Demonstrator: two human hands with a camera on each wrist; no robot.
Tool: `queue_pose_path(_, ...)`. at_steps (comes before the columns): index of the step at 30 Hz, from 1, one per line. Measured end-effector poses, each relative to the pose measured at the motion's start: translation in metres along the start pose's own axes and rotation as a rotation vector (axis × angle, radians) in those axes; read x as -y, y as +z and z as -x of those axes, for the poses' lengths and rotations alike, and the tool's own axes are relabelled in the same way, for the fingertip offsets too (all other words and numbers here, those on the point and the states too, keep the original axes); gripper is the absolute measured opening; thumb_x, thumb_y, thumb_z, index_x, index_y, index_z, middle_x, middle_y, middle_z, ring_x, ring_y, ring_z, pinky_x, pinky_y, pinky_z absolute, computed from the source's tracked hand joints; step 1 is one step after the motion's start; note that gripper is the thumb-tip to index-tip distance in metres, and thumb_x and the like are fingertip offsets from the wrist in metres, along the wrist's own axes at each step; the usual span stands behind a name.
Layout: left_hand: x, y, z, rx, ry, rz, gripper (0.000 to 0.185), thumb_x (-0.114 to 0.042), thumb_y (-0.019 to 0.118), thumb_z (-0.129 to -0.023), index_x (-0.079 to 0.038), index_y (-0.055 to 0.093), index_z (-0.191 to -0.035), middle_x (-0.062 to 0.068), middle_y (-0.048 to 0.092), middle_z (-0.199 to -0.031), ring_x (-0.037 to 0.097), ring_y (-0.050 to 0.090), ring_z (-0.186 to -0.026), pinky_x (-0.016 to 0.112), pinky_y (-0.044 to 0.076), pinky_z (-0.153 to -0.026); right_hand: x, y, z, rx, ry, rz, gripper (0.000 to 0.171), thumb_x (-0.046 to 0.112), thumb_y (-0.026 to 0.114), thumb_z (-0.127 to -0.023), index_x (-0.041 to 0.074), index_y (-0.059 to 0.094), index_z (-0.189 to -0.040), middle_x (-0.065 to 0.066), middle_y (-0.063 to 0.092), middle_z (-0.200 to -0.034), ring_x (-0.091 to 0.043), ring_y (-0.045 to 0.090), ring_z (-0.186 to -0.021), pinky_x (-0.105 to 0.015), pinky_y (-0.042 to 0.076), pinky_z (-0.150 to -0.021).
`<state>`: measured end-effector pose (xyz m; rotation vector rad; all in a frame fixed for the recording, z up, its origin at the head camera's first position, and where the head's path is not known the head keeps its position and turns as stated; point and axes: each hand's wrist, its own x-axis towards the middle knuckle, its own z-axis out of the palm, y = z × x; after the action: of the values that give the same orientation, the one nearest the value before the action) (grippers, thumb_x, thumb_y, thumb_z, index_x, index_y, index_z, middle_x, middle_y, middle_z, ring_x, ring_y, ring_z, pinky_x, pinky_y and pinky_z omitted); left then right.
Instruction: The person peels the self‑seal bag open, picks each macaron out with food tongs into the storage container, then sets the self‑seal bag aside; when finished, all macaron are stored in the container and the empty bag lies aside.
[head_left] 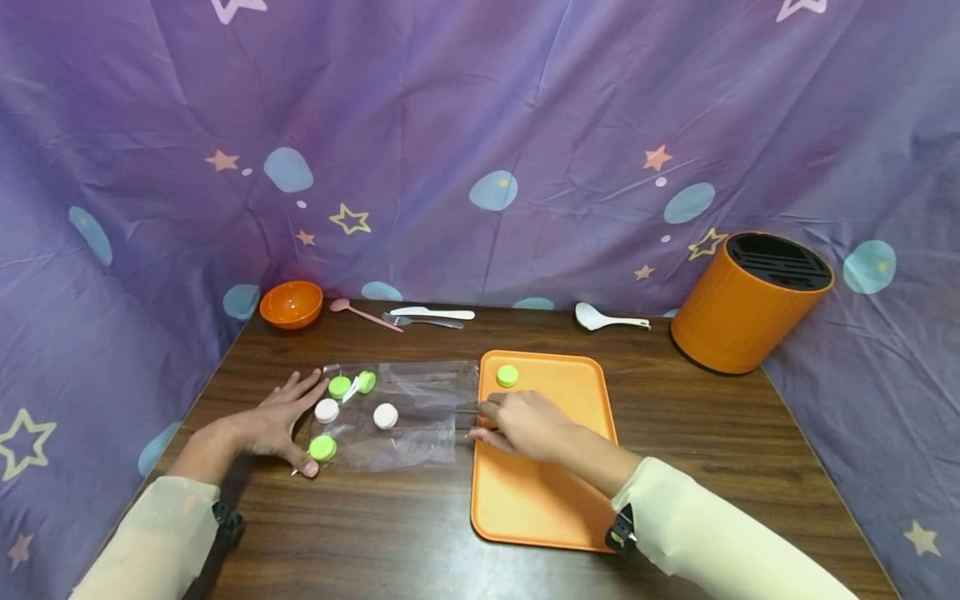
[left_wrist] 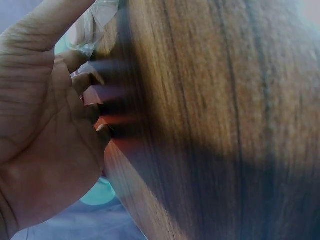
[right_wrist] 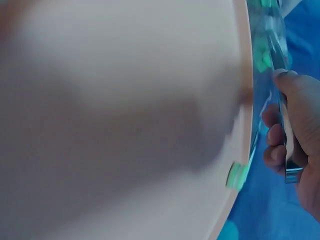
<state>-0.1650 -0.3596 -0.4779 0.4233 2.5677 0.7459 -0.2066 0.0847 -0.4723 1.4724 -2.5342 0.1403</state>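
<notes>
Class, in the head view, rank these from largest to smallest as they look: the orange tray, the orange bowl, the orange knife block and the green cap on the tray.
1. Orange tray
2. Orange knife block
3. Orange bowl
4. Green cap

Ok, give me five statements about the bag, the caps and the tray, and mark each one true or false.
1. The right hand pinches the open end of the clear plastic bag. True.
2. One green cap lies on the orange tray. True.
3. The left hand grips the orange bowl. False: it lies flat at the bag's left end, fingers straight; the bowl stands apart at the table's far left corner.
4. The bag holds only white caps. False: it holds green caps as well as white caps.
5. The orange knife block stands on the tray. False: it stands on the wooden table, right of the tray.
</notes>
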Motion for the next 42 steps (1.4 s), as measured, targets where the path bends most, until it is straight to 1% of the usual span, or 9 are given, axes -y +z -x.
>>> queue_pose_path(5,0.0,0.0,0.001,0.002,0.003,0.011,0.151,-0.043,0.106,-0.065,0.0,0.013,-0.176,0.034,-0.001,-0.182,0.064,-0.01,-0.165,0.083,0.0,-0.129,-0.011,-0.009,0.022,-0.037,-0.002,0.039,0.026,0.038,0.076,-0.105,0.013,0.076,-0.098,0.004,0.07,-0.084,-0.016,0.071,-0.069,-0.037,0.061,-0.057)
queue_pose_path(10,0.003,0.001,0.0,0.0,0.013,0.033,0.152,-0.046,0.106,-0.065,0.0,0.013,-0.176,0.033,-0.003,-0.182,0.063,-0.012,-0.166,0.083,-0.003,-0.13,-0.023,-0.019,0.043,-0.037,0.044,0.004,0.026,0.037,0.077,-0.105,0.013,0.074,-0.094,0.007,0.064,-0.079,-0.007,0.059,-0.061,-0.029,0.052,-0.053)
queue_pose_path(16,0.023,0.008,-0.004,-0.036,0.071,0.053,0.153,-0.058,0.103,-0.064,-0.01,0.013,-0.178,0.03,-0.003,-0.184,0.061,-0.014,-0.166,0.083,-0.006,-0.128,-0.038,-0.03,0.071,-0.055,0.109,0.009,0.025,0.035,0.081,-0.102,0.011,0.075,-0.098,0.007,0.065,-0.076,-0.006,0.058,-0.061,-0.026,0.05,-0.053)
queue_pose_path(19,0.035,0.013,-0.009,-0.055,0.061,0.021,0.154,-0.065,0.101,-0.062,-0.017,0.013,-0.179,0.026,-0.002,-0.186,0.058,-0.013,-0.168,0.081,-0.004,-0.13,-0.047,-0.031,0.087,-0.08,0.145,0.03,0.025,0.035,0.084,-0.099,0.012,0.074,-0.096,0.009,0.062,-0.072,-0.005,0.056,-0.059,-0.026,0.048,-0.052)
queue_pose_path(22,0.04,0.016,-0.012,-0.065,0.053,0.002,0.154,-0.067,0.1,-0.061,-0.019,0.014,-0.18,0.025,0.0,-0.186,0.058,-0.011,-0.169,0.082,-0.002,-0.131,-0.057,-0.032,0.103,-0.089,0.191,0.029,0.026,0.035,0.086,-0.098,0.013,0.072,-0.092,0.012,0.053,-0.067,-0.002,0.046,-0.057,-0.023,0.041,-0.051)
queue_pose_path(26,0.038,0.017,-0.011,-0.063,0.079,0.028,0.154,-0.065,0.101,-0.062,-0.017,0.014,-0.179,0.026,-0.002,-0.185,0.06,-0.013,-0.167,0.083,-0.005,-0.128,-0.07,-0.035,0.125,-0.106,0.243,0.022,0.025,0.032,0.088,-0.095,0.016,0.07,-0.088,0.013,0.047,-0.066,0.001,0.038,-0.059,-0.021,0.034,-0.052)
queue_pose_path(31,0.029,0.014,-0.006,-0.051,0.088,0.046,0.154,-0.063,0.101,-0.063,-0.015,0.012,-0.179,0.027,-0.004,-0.185,0.06,-0.015,-0.166,0.082,-0.007,-0.129,-0.084,-0.035,0.147,-0.127,0.297,0.002,0.029,0.027,0.09,-0.093,0.02,0.064,-0.08,0.012,0.047,-0.065,0.0,0.038,-0.06,-0.022,0.034,-0.053)
queue_pose_path(37,0.008,0.006,-0.001,-0.011,0.041,0.052,0.153,-0.052,0.105,-0.064,-0.003,0.013,-0.177,0.033,-0.003,-0.183,0.064,-0.014,-0.164,0.084,-0.005,-0.128,-0.092,-0.032,0.16,-0.097,0.366,-0.01,0.02,0.03,0.089,-0.095,0.018,0.074,-0.087,0.01,0.066,-0.073,-0.003,0.056,-0.065,-0.032,0.05,-0.056)
queue_pose_path(42,0.004,0.005,0.001,-0.012,0.042,0.047,0.151,-0.049,0.105,-0.066,-0.002,0.013,-0.176,0.033,-0.004,-0.182,0.064,-0.015,-0.164,0.083,-0.007,-0.128,-0.095,-0.027,0.163,-0.031,0.41,-0.027,0.021,0.033,0.085,-0.099,0.015,0.077,-0.092,0.006,0.072,-0.078,-0.007,0.063,-0.067,-0.036,0.054,-0.057)
